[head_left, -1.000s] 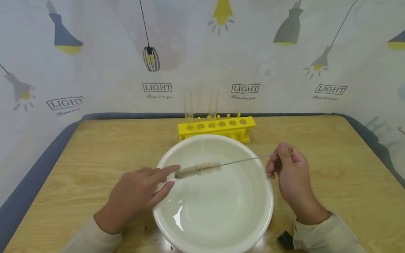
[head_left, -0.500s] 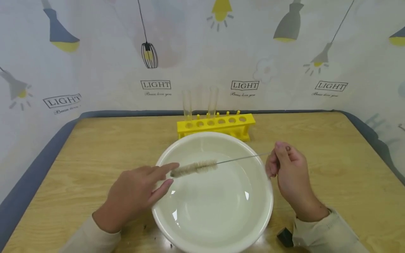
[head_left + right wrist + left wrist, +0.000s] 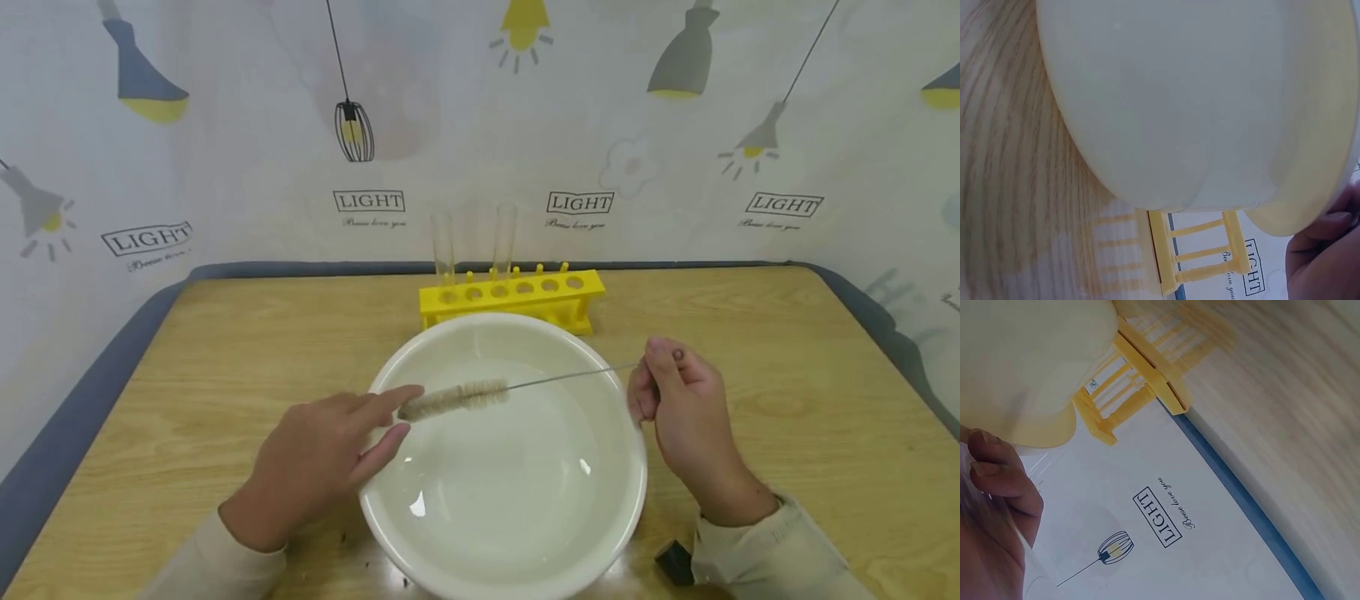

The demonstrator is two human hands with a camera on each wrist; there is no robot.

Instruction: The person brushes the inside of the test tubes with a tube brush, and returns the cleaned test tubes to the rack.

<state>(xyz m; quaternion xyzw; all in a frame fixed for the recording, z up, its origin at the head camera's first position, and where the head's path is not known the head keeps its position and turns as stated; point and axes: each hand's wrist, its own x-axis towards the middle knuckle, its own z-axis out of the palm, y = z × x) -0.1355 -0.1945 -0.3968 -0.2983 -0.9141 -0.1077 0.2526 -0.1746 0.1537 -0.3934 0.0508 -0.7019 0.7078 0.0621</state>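
While my right fingers [image 3: 664,367] pinch the test-tube brush [image 3: 457,399] by its wire end, its long axis runs leftward over the basin [image 3: 640,467], bristled tip just beside my left fingers [image 3: 388,403]; those are parted, can't tell if they're holding anything.

I saw the basin [image 3: 639,467] cropped at the head view's bottom; the right hand [image 3: 686,408] hid part of the brush [image 3: 486,393] (the basin, some of the rack [image 3: 512,302]).
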